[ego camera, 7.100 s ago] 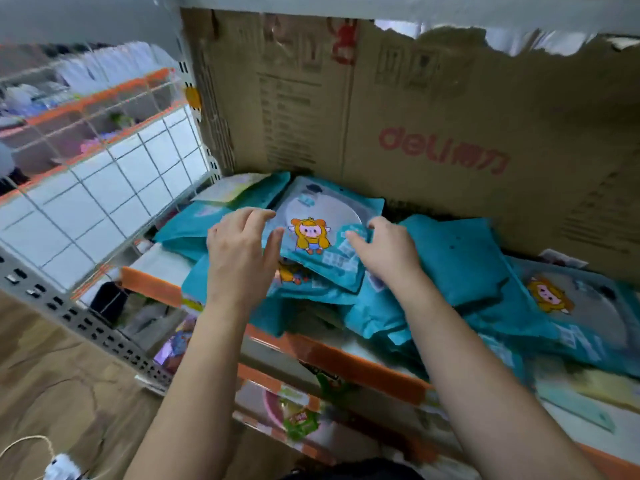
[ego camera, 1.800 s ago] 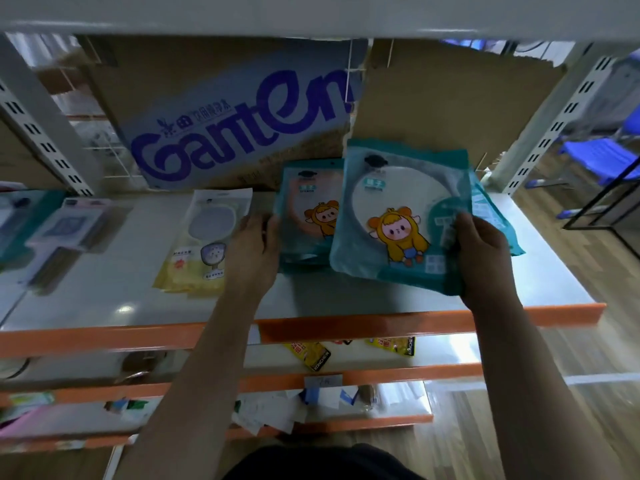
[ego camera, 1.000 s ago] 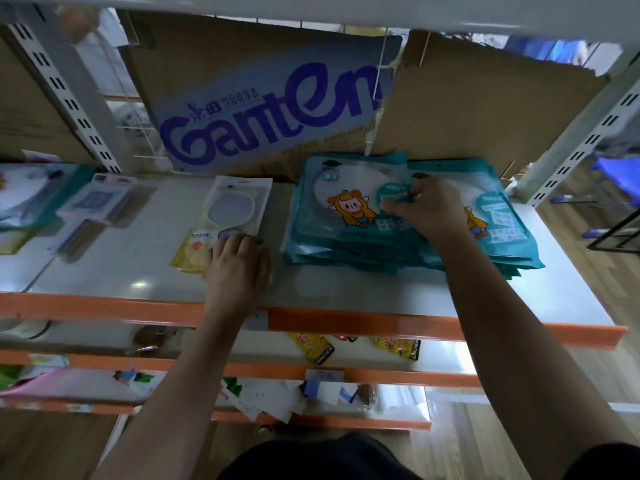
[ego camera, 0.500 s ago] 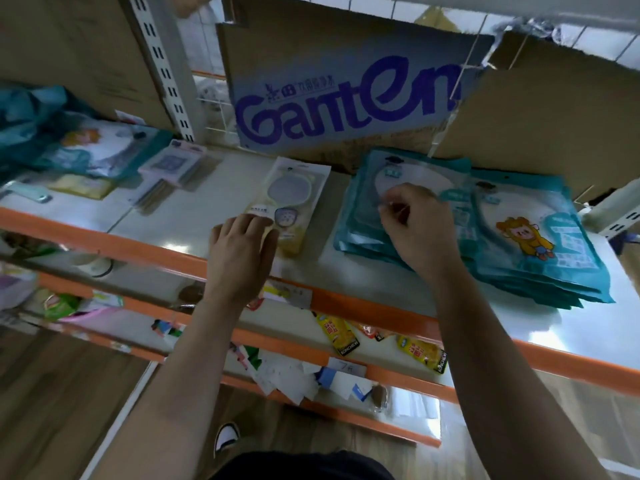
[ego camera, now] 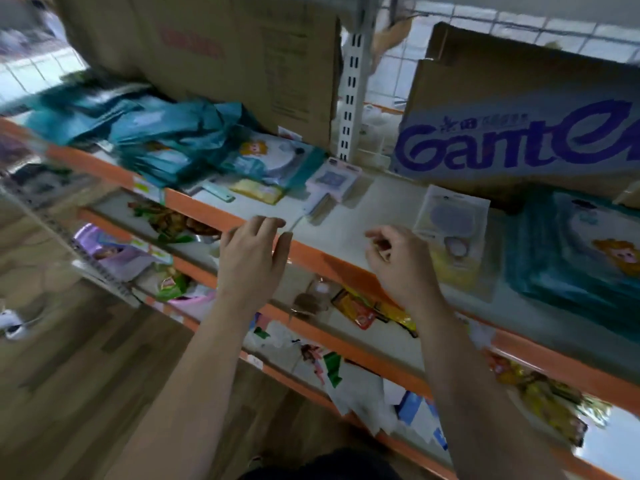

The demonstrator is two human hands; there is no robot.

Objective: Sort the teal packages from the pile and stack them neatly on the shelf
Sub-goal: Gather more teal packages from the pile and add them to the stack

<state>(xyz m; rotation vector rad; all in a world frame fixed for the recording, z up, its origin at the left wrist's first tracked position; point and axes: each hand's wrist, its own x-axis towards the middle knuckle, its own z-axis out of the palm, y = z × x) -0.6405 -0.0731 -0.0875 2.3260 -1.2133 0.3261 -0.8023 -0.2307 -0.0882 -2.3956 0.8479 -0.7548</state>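
Looks like a stockroom. The floor [ego camera: 86, 393] is wood-look planks in a grey-brown tone. The main furniture is a metal shelving unit [ego camera: 363, 209] with 3 tiers in view, each pale board edged by an orange front rail [ego camera: 332, 263]. A white slotted upright [ego camera: 351, 98] stands at the back of the top tier. Behind it is a white wire grid panel [ego camera: 485, 19] with light coming through, too blurry to see what's past it. 2 cardboard boxes line the back like a wall: a plain brown box [ego camera: 225, 64] left of the upright and a purple-lettered box [ego camera: 519, 133] on the right. There's bright glare on the lowest tier, far right.

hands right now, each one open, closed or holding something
Left hand: open, fingers straight, holding nothing.
Right hand: open, fingers loosely curled, holding nothing.
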